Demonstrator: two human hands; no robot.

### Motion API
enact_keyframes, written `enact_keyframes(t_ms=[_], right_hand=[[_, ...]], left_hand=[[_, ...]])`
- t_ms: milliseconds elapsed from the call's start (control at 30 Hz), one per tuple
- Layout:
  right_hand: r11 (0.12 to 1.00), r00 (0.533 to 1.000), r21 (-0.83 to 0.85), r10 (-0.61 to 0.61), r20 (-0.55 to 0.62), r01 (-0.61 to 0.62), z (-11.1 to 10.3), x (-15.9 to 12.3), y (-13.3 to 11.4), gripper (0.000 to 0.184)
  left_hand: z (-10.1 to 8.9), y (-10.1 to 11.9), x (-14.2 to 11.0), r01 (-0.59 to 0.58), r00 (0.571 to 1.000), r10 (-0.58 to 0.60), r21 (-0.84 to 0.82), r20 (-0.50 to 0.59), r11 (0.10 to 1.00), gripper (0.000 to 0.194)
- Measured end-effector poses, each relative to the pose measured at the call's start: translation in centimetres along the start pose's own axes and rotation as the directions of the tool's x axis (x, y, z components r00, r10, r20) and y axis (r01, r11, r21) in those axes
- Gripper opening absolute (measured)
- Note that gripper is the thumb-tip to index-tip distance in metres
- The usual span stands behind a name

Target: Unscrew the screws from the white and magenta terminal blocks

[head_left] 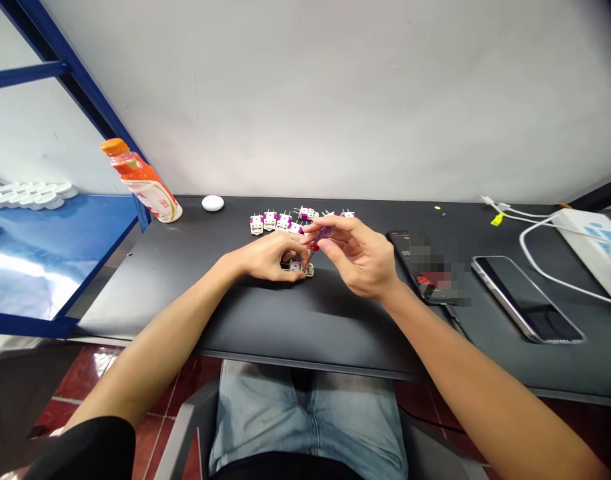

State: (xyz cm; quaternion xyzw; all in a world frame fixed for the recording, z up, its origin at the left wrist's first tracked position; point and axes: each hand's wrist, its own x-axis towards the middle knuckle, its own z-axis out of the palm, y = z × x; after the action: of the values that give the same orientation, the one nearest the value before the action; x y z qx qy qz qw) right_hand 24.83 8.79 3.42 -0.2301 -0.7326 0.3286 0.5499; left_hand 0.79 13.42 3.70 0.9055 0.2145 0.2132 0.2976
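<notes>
My left hand rests on the black table, its thumb and fingers closed around a small white electrical part and pressing it to the surface. Much of that part is hidden under the fingers. Pinched in the fingertips of my right hand is a small screwdriver with a see-through purple and red handle. Its shaft points down at the white part; whether the tip sits in a screw cannot be made out. Just behind my hands stand several similar white-and-purple parts with metal pins pointing up.
An orange-capped bottle and a white oval object stand at the back left. To the right lie a dark phone, a second phone and a white box with white cables. The table's front edge runs above my lap.
</notes>
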Motion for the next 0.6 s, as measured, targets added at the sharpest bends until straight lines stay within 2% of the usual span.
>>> enact_keyframes(t_ms=[233, 433, 600], right_hand=[[0.998, 0.993, -0.004, -0.061, -0.104, 0.061, 0.0, 0.2, 0.0, 0.026], [0.986, 0.948, -0.046, -0.168, -0.270, 0.162, 0.3, 0.8, -0.4, 0.025], [0.990, 0.943, -0.073, -0.140, -0.303, 0.124, 0.3, 1.0, -0.5, 0.023]], left_hand=[[-0.5, 0.3, 0.1, 0.006, 0.999, -0.004, -0.069, 0.032, 0.998, 0.015], [-0.4, -0.9, 0.1, 0.065, 0.994, -0.067, -0.020, -0.090, 0.998, 0.015], [-0.4, -1.3, -0.1, 0.118, 0.987, -0.112, 0.047, -0.114, 0.992, 0.022]])
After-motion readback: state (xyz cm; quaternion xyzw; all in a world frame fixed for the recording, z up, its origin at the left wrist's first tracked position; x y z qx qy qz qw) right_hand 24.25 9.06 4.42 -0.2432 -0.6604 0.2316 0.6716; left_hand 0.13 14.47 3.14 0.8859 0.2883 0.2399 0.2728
